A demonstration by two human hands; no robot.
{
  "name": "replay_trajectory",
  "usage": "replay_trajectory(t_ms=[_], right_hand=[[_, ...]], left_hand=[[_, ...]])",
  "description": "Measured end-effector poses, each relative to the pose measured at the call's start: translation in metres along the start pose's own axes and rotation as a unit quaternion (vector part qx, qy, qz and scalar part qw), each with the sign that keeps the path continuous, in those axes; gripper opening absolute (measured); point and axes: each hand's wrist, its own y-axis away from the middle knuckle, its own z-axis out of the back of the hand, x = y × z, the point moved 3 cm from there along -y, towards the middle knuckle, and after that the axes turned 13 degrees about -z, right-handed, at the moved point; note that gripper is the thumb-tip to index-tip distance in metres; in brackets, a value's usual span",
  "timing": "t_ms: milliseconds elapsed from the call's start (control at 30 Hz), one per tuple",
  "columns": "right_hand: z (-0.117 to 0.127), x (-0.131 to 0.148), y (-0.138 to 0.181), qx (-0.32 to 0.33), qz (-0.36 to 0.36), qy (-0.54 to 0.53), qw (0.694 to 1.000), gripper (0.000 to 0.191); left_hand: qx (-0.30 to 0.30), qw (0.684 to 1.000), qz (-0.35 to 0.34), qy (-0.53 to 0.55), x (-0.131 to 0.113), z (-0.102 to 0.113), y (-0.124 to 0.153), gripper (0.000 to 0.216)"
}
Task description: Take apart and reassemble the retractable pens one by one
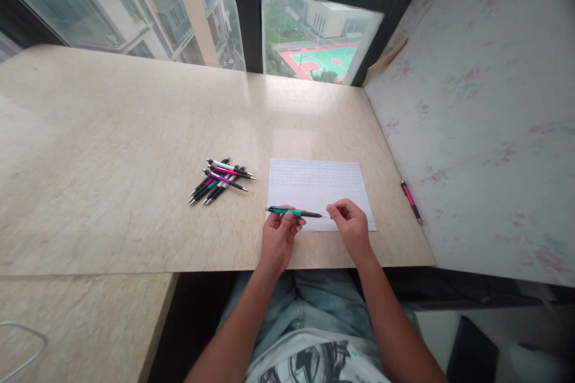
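My left hand (pixel 279 232) pinches a teal and black pen (pixel 294 212), held level with its tip pointing right, over the near edge of a white sheet of paper (pixel 320 182) covered with faint writing. My right hand (pixel 349 221) is just right of the pen's tip, fingers curled in a pinch; what they hold, if anything, is too small to see. A pile of several pens (pixel 221 179) in pink, green, white and black lies left of the paper.
A single pink and black pen (pixel 411 200) lies at the right edge of the beige marble-look table (pixel 112 149), beside a pale patterned wall. Windows run along the far edge. A white cable (pixel 22 341) lies on a lower surface at near left.
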Motion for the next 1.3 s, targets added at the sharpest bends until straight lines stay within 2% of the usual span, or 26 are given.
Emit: replay_trajectory(t_ms=[233,500,700,967,1200,1300], right_hand=[[0.001,-0.001,0.016,0.046,-0.044,-0.128,0.990,0.018],[-0.001,0.000,0.021,0.060,-0.039,-0.145,0.987,0.016],[0.001,0.007,0.024,0.042,-0.027,-0.082,0.995,0.017],[-0.001,0.016,0.021,0.038,0.085,0.051,0.994,0.011],[0.005,0.022,0.023,0.041,0.099,0.095,0.990,0.013],[0.006,0.024,0.023,0.071,0.097,0.111,0.987,0.024]], left_hand=[[-0.001,1.000,-0.006,-0.001,0.002,0.002,-0.001,0.025],[-0.004,1.000,-0.010,-0.003,0.001,0.002,0.000,0.028],[-0.002,1.000,-0.015,-0.002,0.002,0.002,-0.001,0.026],[0.010,1.000,-0.017,-0.005,0.003,0.002,0.000,0.021],[0.027,0.999,-0.024,-0.022,0.003,0.000,0.001,0.019],[0.033,0.999,-0.021,-0.030,0.003,-0.001,0.002,0.020]])
